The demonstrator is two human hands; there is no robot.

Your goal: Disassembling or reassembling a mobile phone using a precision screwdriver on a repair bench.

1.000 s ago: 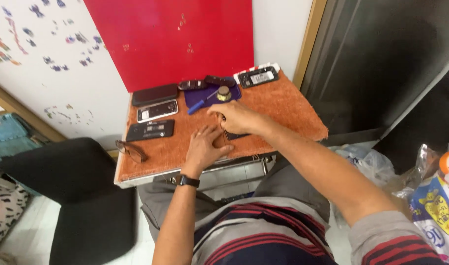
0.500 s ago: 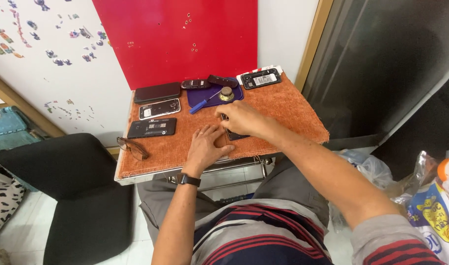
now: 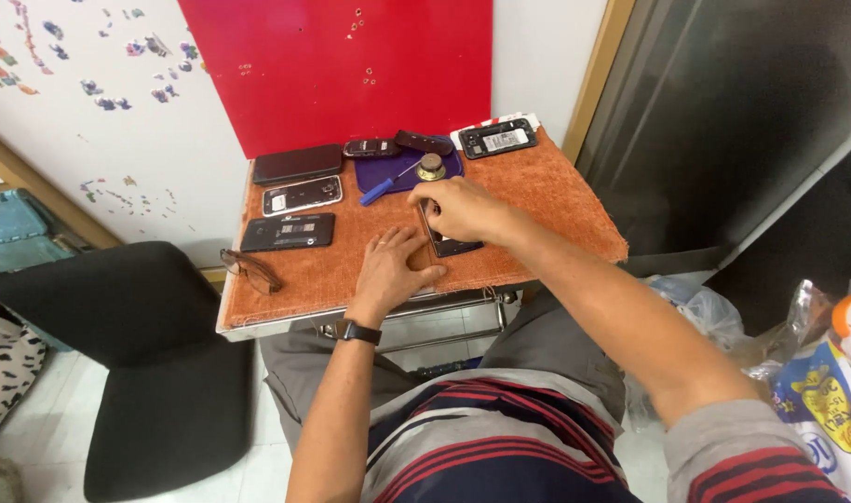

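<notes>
A dark smartphone (image 3: 452, 244) lies near the front middle of the orange mat (image 3: 556, 200). My right hand (image 3: 463, 207) grips its far end, fingers curled over it. My left hand (image 3: 396, 264) rests flat on the mat beside the phone's left edge, thumb touching it; a black watch sits on that wrist. Further back, a blue-handled screwdriver (image 3: 381, 189) and a round metal part (image 3: 432, 168) lie on a purple pad (image 3: 398, 172).
Several other phones lie on the mat: two at left (image 3: 288, 232) (image 3: 303, 195), one dark (image 3: 297, 163), one opened at back right (image 3: 498, 138). Glasses (image 3: 250, 270) sit at the front-left corner. A black chair (image 3: 118, 317) stands left, bags right.
My right hand has shifted slightly along the phone's far end; my left hand stays flat beside it. The view has tilted a little.
</notes>
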